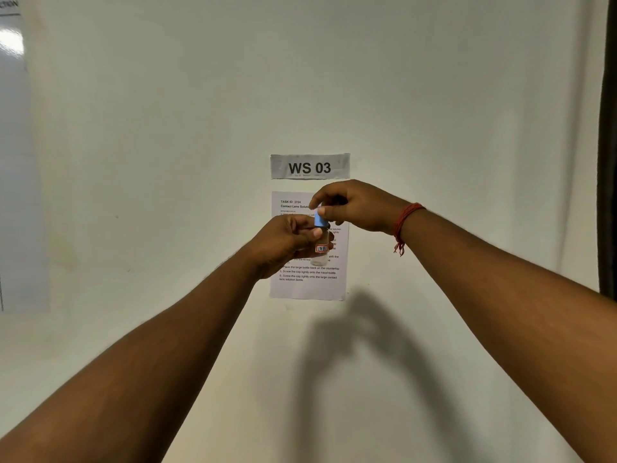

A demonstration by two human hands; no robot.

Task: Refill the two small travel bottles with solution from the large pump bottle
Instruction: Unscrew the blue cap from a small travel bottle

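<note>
Two hands on one travel bottle [321, 253] — left hand [287, 242] gripping body, right hand [350, 205] pinching blue cap [320, 221].

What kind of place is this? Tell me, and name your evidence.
Probably a numbered workstation in a data-collection or test setup: a "WS 03" sign and a printed task sheet are fixed to the plain white wall.

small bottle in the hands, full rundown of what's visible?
The small travel bottle is clear, plastic-looking, upright and held in the air before a printed task sheet on the wall. A blue cap sits on its neck. A white label outlined in red reads "7B". The left hand grips the body; the right hand pinches the cap from above. Its fill level cannot be told.
</note>
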